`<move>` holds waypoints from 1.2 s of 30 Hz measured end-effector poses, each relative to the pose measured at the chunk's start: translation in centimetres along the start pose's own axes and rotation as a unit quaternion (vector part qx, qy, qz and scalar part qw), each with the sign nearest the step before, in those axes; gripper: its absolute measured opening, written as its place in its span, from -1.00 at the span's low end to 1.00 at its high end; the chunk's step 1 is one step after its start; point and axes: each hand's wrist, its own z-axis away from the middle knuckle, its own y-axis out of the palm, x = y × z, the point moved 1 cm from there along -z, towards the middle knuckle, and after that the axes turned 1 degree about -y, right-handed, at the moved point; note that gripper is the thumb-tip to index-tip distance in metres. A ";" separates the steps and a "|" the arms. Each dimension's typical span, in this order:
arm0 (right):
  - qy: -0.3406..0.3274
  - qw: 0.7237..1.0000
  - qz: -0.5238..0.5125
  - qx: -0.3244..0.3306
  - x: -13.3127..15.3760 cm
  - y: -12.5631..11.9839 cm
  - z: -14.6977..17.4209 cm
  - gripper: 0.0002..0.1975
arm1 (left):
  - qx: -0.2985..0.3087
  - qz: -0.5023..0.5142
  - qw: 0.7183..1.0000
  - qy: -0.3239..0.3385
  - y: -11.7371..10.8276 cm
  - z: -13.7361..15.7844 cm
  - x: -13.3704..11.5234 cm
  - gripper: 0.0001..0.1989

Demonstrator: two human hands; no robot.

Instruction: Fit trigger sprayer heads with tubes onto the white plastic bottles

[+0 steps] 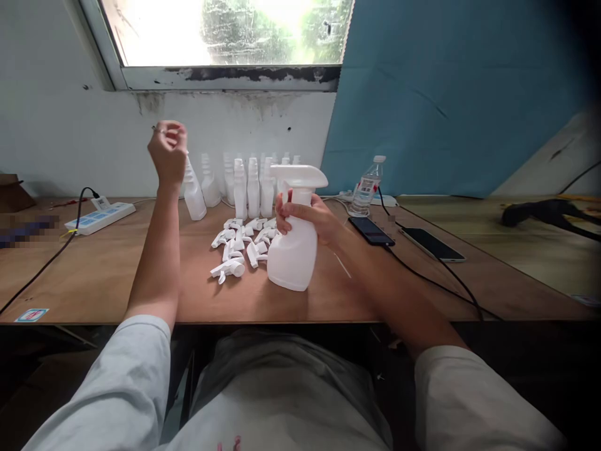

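Observation:
My right hand (312,216) is wrapped round the neck of a translucent white spray bottle (292,257), which has a white trigger sprayer head (300,175) on top. The bottle tilts slightly, with its base low over the table front. My left hand (168,150) is raised at the left, its fingers curled in and nothing visible in them. A ring-like glint shows on one finger. Just beside it, farther back, stands a white bottle (194,197) without a sprayer. Loose white trigger sprayer heads (233,249) lie in a pile left of the held bottle.
Several open white bottles (253,188) stand in rows by the wall. A clear water bottle (366,188), a black phone (370,231) and another phone (432,243) with cables are at the right. A white power strip (106,217) lies at the left on the brown table (94,275).

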 end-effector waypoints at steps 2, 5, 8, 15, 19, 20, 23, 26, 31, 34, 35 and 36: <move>-0.005 1.000 0.007 -0.012 0.1 0.0 0.0 -0.71 | -0.097 -0.077 0.977 -0.173 0.2 1.8 4.3 -0.82; 0.004 1.000 0.012 -0.014 0.0 0.0 0.0 -0.65 | -0.062 -0.128 0.953 -0.268 1.0 6.4 8.5 -0.61; 0.003 0.999 0.033 -0.034 -0.1 0.1 -0.2 -0.68 | 0.075 -0.153 0.918 -0.358 1.9 10.7 11.2 -0.41; -0.020 0.999 0.032 -0.005 -0.8 -0.1 -0.4 -0.52 | 0.136 -0.193 0.888 -0.395 1.0 13.3 13.8 -0.68; -0.018 0.999 0.039 -0.020 -1.9 -0.3 0.4 -0.51 | 0.071 -0.240 0.882 -0.400 -3.6 13.1 15.4 -0.64; -0.011 0.999 0.039 -0.027 -2.2 -0.3 0.7 -0.51 | 0.060 -0.247 0.879 -0.402 -5.0 13.0 15.9 -0.60; 0.002 0.998 0.041 -0.054 -3.1 -0.3 1.7 -0.50 | 0.035 -0.266 0.874 -0.406 -9.3 13.0 17.3 -0.52; -0.006 0.996 0.045 -0.082 -4.0 -0.6 2.7 -0.39 | 0.026 -0.273 0.871 -0.408 -11.9 13.0 18.3 -0.48; 0.042 0.987 0.097 -0.121 -5.4 -1.8 3.9 -0.29 | 0.015 -0.253 0.881 -0.400 -12.2 13.2 18.5 -0.47; 0.058 0.980 0.131 -0.135 -5.4 -2.0 4.2 -0.31 | -0.045 -0.248 0.897 -0.362 -12.2 13.4 17.2 -0.43; 0.062 0.978 0.138 -0.140 -5.3 -2.0 4.3 -0.35 | -0.072 -0.250 0.902 -0.344 -12.3 13.4 16.6 -0.45; 0.063 0.977 0.143 -0.147 -5.1 -2.0 4.3 -0.37 | -0.098 -0.253 0.906 -0.325 -12.4 13.4 15.9 -0.50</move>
